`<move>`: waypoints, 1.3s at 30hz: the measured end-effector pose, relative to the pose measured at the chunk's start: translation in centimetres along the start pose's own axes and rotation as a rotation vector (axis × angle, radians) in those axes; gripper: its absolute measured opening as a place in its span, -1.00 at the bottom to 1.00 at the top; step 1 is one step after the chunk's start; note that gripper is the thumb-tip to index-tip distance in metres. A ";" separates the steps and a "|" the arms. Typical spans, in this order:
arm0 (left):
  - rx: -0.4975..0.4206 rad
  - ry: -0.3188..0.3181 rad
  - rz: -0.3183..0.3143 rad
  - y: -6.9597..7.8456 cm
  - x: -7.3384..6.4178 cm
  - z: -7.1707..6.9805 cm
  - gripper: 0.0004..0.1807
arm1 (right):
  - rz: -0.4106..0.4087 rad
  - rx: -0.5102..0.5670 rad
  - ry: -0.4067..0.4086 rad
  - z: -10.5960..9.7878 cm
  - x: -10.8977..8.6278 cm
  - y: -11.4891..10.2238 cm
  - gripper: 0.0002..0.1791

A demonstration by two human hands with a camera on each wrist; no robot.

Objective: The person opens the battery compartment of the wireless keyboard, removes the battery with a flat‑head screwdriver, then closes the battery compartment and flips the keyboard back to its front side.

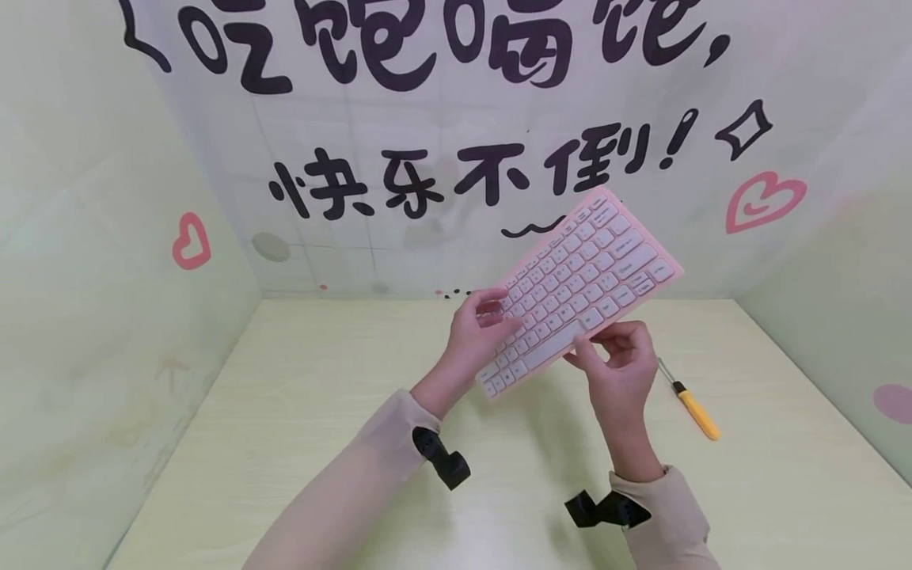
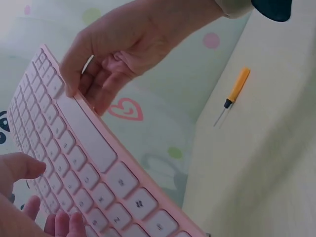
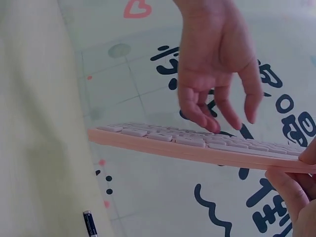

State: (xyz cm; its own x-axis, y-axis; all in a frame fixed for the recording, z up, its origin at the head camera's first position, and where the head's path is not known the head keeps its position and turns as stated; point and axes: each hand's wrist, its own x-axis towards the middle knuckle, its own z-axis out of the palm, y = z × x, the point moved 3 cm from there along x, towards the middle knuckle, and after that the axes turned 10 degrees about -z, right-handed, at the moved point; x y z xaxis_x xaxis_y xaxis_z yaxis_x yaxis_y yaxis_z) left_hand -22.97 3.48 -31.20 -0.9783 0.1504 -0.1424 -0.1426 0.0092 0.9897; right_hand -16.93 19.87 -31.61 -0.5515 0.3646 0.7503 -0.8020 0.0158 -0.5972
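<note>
A pink keyboard (image 1: 570, 293) with white keys is held up above the table, tilted, its keys toward me. My right hand (image 1: 621, 366) pinches its near long edge beside the space bar, thumb on the key side and fingers behind. The same pinch shows in the left wrist view, where the right hand (image 2: 121, 54) grips the pink rim. My left hand (image 1: 483, 328) is over the keys at the left part of the keyboard. In the right wrist view the left hand (image 3: 217, 64) has loosely bent fingers just above the keys, with nothing between them.
A screwdriver (image 1: 697, 412) with a yellow handle lies on the pale table (image 1: 299, 380), right of my right hand. In the right wrist view a small dark cylinder like a battery (image 3: 90, 223) lies on the table. Walls with black lettering and hearts enclose the table's back and sides.
</note>
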 end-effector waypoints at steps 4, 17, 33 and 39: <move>-0.002 0.013 -0.032 -1.6 0.1 -0.9 -0.53 | 0.020 -0.003 0.022 -0.2 0.3 -0.1 -0.79; -0.235 0.071 -0.127 -6.4 0.3 -2.5 -0.50 | 0.021 0.044 0.085 -0.5 0.9 -0.3 -0.79; -0.552 -0.134 -0.087 -6.9 0.0 -3.9 -0.54 | -0.014 0.153 0.104 -0.7 1.2 -0.8 -0.77; -0.557 -0.105 -0.074 -6.9 -0.4 -4.7 -0.54 | 0.029 0.205 0.177 -0.8 1.3 -0.7 -0.66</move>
State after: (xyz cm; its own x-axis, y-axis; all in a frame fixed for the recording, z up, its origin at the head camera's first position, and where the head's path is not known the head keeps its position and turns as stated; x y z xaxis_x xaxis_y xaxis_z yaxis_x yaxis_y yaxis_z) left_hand -22.27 -1.34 -38.00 -0.9466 0.2668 -0.1809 -0.2956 -0.4950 0.8171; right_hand -16.90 21.09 -30.47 -0.5408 0.5191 0.6618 -0.8260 -0.1792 -0.5344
